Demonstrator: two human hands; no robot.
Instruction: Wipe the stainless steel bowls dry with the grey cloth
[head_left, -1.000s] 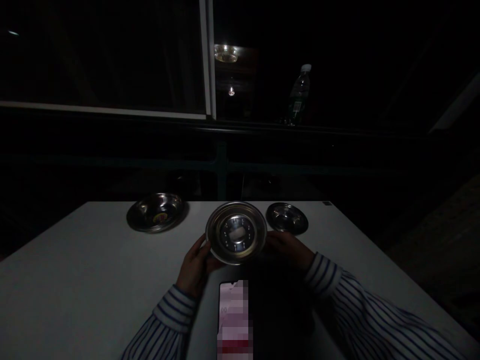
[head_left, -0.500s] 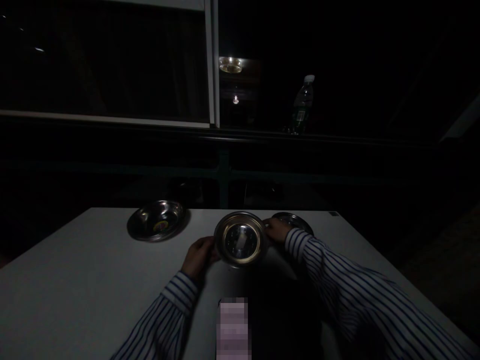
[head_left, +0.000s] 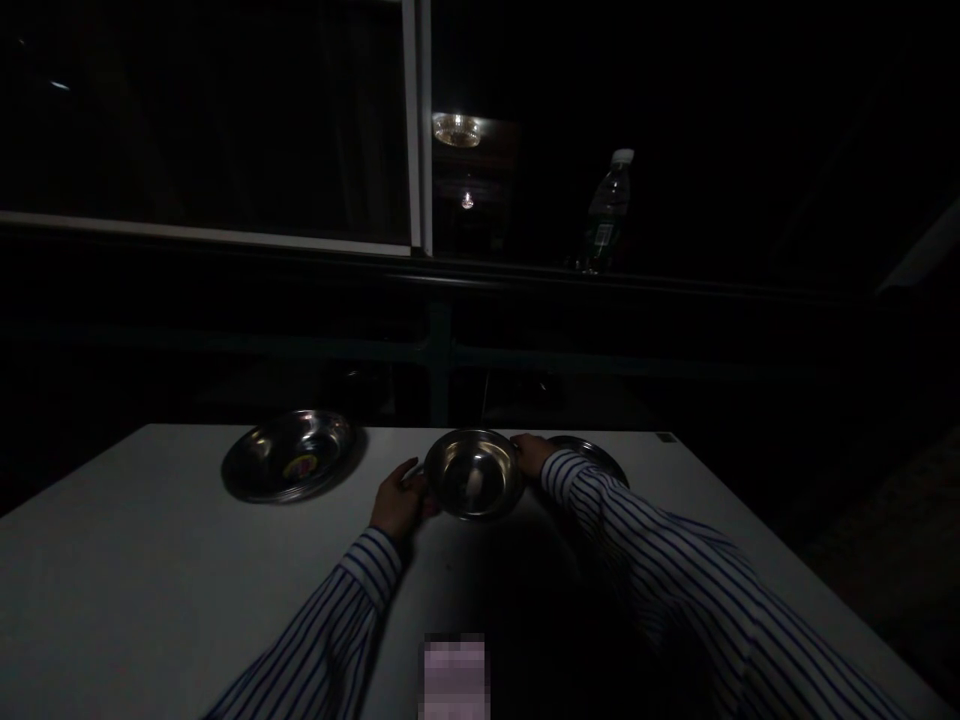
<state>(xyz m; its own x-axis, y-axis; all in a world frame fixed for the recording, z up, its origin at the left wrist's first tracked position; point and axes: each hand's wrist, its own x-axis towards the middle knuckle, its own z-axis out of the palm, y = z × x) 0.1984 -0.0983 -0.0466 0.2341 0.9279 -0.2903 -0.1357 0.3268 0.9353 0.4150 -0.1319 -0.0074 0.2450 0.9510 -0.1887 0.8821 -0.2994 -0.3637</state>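
A shiny metal bowl point(head_left: 474, 478) is between my two hands near the far side of the white table point(head_left: 187, 590). My left hand point(head_left: 400, 503) grips the bowl's left side, one finger raised off the rim and other fingertips low against its wall. On the opposite rim my right hand point(head_left: 534, 457) is closed, its fingers partly hidden. Behind my right wrist lies another metal dish point(head_left: 596, 458), mostly covered by hand and sleeve. Over on the left sits a wider metal basin point(head_left: 292, 455) with a coloured label on its bottom.
At the near edge lies a pixelated rectangular object point(head_left: 454, 680). A clear plastic bottle point(head_left: 609, 215) with a white cap stands on the ledge beyond the table. A window frame point(head_left: 418, 130) rises behind; the surroundings are very dark.
The bowl has tipped from facing me to a flatter pose, with both hands still at its sides. My right hand has shifted slightly left. The camera view has moved a little.
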